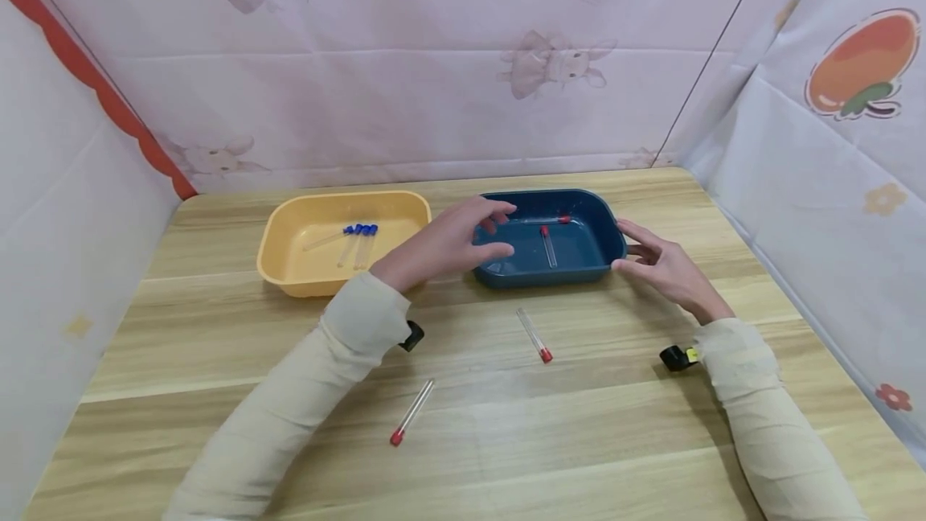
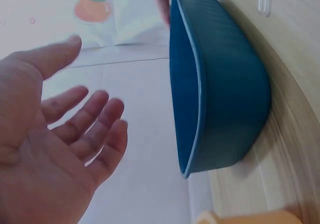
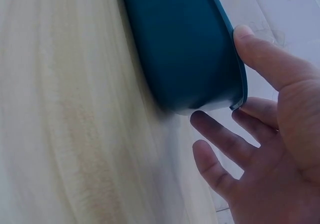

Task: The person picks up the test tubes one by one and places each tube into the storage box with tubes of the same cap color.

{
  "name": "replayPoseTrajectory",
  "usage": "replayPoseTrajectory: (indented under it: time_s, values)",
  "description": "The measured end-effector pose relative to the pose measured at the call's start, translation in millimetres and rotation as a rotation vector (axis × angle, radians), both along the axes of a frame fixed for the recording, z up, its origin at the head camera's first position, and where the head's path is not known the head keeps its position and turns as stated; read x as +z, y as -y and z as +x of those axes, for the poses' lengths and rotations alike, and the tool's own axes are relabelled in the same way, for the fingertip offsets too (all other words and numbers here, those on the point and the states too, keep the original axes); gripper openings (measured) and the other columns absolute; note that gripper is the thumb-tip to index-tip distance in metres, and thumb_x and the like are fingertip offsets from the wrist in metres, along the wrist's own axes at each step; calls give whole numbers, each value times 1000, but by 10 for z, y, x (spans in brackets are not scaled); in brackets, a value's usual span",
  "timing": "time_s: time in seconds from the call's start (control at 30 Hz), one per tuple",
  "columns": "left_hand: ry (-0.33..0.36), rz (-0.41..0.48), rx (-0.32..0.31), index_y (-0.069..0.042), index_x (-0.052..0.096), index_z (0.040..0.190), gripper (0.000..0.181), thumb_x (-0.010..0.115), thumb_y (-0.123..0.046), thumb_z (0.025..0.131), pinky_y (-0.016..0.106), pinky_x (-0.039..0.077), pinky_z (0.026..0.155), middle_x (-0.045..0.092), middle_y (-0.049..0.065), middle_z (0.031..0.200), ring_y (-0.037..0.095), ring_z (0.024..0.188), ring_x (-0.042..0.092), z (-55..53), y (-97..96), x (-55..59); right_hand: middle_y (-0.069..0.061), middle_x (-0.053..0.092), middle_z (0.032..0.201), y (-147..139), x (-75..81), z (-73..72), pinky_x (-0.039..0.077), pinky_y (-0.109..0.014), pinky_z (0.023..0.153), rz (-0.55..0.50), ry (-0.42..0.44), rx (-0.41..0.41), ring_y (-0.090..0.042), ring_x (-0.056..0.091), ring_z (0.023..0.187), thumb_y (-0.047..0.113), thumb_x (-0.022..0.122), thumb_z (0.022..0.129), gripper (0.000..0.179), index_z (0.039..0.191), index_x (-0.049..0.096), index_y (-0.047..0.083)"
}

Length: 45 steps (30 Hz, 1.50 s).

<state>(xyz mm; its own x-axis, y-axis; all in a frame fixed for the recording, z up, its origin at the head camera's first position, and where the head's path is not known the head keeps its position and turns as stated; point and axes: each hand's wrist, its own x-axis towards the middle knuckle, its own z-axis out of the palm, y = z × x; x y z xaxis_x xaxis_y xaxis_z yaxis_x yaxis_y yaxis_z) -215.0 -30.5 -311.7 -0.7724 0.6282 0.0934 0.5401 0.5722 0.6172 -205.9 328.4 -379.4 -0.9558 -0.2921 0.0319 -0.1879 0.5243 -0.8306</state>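
My left hand (image 1: pixel 459 235) hovers over the left end of a dark blue plastic tray (image 1: pixel 538 276), thumb and fingers spread with nothing between them. In the left wrist view, a gap shows between that hand (image 2: pixel 65 129) and the tray's rim (image 2: pixel 200 84). My right hand (image 1: pixel 665 268) touches the tray's right end. Its thumb (image 3: pixel 260 54) lies at the rim in the right wrist view, and the other fingers extend loosely around the end. Inside the tray lie two clear tubes with red caps, one red-capped tube (image 1: pixel 550 249) near the middle and another tube (image 1: pixel 550 220) along the back.
A yellow tray (image 1: pixel 311 286) stands to the left, holding several blue-capped tubes (image 1: pixel 362 244). On the wooden table (image 1: pixel 579 441) in front lie a red-capped tube (image 1: pixel 534 336) and another red-capped tube (image 1: pixel 412 412) closer to me. Printed cloth walls (image 1: pixel 434 119) enclose the back and sides.
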Motion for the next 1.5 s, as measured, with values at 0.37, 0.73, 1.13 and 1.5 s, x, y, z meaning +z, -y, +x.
replayPoseTrajectory:
  time_s: [0.37,0.73,1.13,1.5]
  values:
    - [34,-2,-51,-18,42,139,60,64,-38,87,31,46,87,51,-5,122,8,102,50,305,359,-22,3,28,150,-114,-232,-105,42,-10,84,19,-15,-13,-26,50,118,29,68,85,69,145,35,24]
    - [42,-87,-126,-21,45,137,56,63,-41,87,28,45,90,49,-11,127,7,109,50,698,739,-215,1,28,150,-120,-235,-102,42,-9,83,37,-9,-22,-27,50,118,29,68,85,69,145,34,22]
    - [94,-219,-123,-27,41,140,61,68,-36,85,34,39,98,40,-11,136,7,118,43,1072,1035,-446,4,30,149,-105,-210,-85,43,-10,83,43,-16,-26,-25,51,117,30,69,85,68,144,36,23]
    - [106,-248,-146,-26,41,140,68,71,-39,81,36,38,100,37,-9,136,8,122,37,1268,1114,-621,7,29,149,-124,-217,-90,41,-8,83,70,-10,-28,-23,51,117,35,68,85,70,145,34,25]
